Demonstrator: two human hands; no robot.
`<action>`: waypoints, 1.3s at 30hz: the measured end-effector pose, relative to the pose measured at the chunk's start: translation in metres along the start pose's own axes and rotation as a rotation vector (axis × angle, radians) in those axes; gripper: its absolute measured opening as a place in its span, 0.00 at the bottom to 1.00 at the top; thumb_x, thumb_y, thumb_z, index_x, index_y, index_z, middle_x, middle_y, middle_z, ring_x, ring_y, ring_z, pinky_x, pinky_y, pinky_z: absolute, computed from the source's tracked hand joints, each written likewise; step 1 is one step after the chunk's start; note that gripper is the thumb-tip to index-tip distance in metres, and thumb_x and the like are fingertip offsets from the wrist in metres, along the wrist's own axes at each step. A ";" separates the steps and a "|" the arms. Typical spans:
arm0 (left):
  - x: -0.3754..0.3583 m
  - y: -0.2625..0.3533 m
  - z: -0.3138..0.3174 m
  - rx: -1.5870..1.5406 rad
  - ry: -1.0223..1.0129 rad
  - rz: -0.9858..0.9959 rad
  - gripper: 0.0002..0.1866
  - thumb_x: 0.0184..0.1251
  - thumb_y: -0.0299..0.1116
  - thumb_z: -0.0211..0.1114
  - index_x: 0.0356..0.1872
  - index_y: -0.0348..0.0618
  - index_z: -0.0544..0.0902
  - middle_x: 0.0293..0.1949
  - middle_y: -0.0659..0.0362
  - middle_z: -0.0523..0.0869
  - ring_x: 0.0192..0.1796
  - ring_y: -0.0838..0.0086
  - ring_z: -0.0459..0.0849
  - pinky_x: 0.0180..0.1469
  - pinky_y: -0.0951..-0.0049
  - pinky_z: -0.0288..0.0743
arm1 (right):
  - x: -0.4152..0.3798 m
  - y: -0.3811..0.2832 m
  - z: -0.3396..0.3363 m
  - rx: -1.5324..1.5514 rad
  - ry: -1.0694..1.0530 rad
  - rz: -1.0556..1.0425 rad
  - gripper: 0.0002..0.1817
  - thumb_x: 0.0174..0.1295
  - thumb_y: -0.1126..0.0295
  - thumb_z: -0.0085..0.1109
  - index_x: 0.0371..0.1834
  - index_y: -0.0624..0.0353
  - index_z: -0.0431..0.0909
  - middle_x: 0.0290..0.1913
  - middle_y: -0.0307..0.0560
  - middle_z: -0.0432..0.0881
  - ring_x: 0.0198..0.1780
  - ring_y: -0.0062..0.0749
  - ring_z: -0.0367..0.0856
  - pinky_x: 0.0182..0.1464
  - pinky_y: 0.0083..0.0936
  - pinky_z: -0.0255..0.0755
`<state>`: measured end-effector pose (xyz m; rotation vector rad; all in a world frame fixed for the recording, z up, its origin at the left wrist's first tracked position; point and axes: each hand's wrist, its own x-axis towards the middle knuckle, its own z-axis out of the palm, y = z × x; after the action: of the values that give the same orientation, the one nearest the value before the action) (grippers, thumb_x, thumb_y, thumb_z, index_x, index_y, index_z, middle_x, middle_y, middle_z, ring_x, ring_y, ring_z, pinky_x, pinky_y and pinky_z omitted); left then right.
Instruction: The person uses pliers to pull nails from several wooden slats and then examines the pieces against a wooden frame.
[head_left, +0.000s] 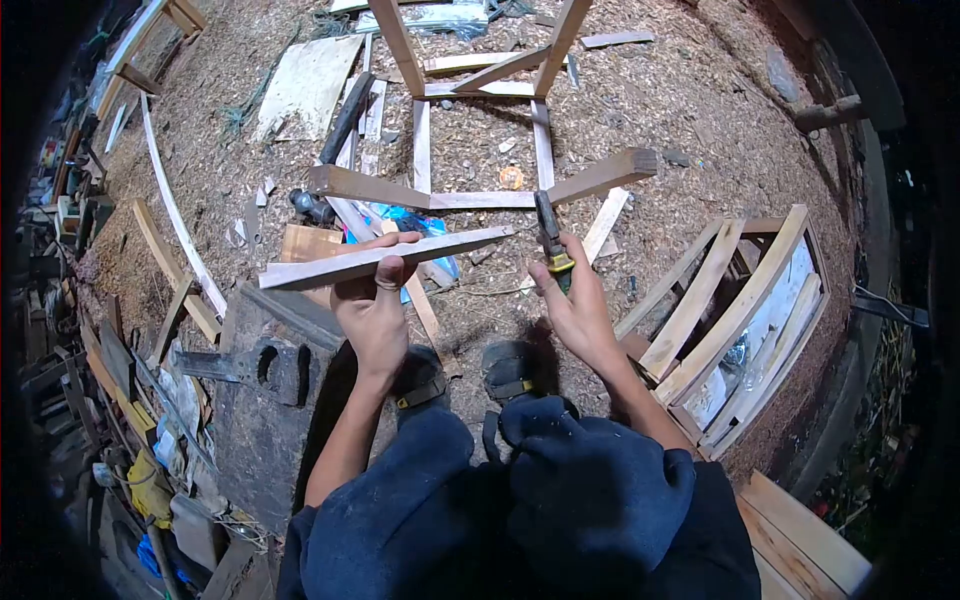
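Left hand (372, 305): raised, fingers clamped on wooden slat (385, 258), held level at centre, tip pointing right | Right hand (578, 305): fist closed around yellow-handled tool (550, 240), blade pointing far | Wooden frame (480, 150): far centre on sawdust ground (680, 90) | Slatted frame (735, 320): right | No legible writing

Sawdust-strewn floor (700, 110) bears a wooden frame (480, 150), loose slats (180, 225) and a plywood sheet (305, 85).
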<state>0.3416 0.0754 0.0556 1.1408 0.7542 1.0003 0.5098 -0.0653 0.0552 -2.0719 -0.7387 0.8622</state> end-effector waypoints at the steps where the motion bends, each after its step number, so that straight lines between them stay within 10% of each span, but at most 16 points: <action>1: 0.001 -0.004 -0.001 -0.012 -0.015 0.012 0.17 0.75 0.37 0.63 0.53 0.32 0.78 0.50 0.50 0.86 0.51 0.71 0.85 0.56 0.71 0.81 | 0.000 0.001 -0.001 0.005 -0.002 0.030 0.25 0.73 0.58 0.57 0.66 0.59 0.65 0.42 0.58 0.83 0.44 0.49 0.84 0.48 0.41 0.74; 12: 0.034 -0.094 0.017 0.191 -0.086 -0.088 0.09 0.75 0.30 0.61 0.46 0.34 0.84 0.45 0.56 0.88 0.47 0.76 0.82 0.53 0.73 0.74 | 0.004 0.072 0.008 0.088 0.020 0.008 0.27 0.68 0.67 0.58 0.67 0.62 0.63 0.39 0.49 0.82 0.39 0.33 0.84 0.40 0.29 0.76; 18: 0.056 -0.138 0.035 0.320 -0.073 -0.166 0.10 0.74 0.29 0.61 0.47 0.34 0.85 0.45 0.55 0.89 0.46 0.74 0.82 0.54 0.71 0.74 | 0.003 0.085 0.009 0.665 -0.142 0.478 0.29 0.68 0.75 0.46 0.72 0.57 0.54 0.37 0.45 0.78 0.30 0.28 0.82 0.27 0.25 0.79; 39: 0.064 -0.171 0.024 0.229 -0.125 -0.106 0.10 0.74 0.32 0.58 0.46 0.37 0.81 0.45 0.56 0.86 0.49 0.73 0.81 0.57 0.70 0.71 | 0.010 0.089 0.033 0.599 -0.158 0.487 0.34 0.69 0.76 0.47 0.77 0.54 0.48 0.35 0.43 0.76 0.28 0.24 0.77 0.26 0.24 0.76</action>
<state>0.4307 0.1087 -0.1027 1.3329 0.8348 0.7606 0.5091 -0.0926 -0.0366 -1.6577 -0.0134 1.3352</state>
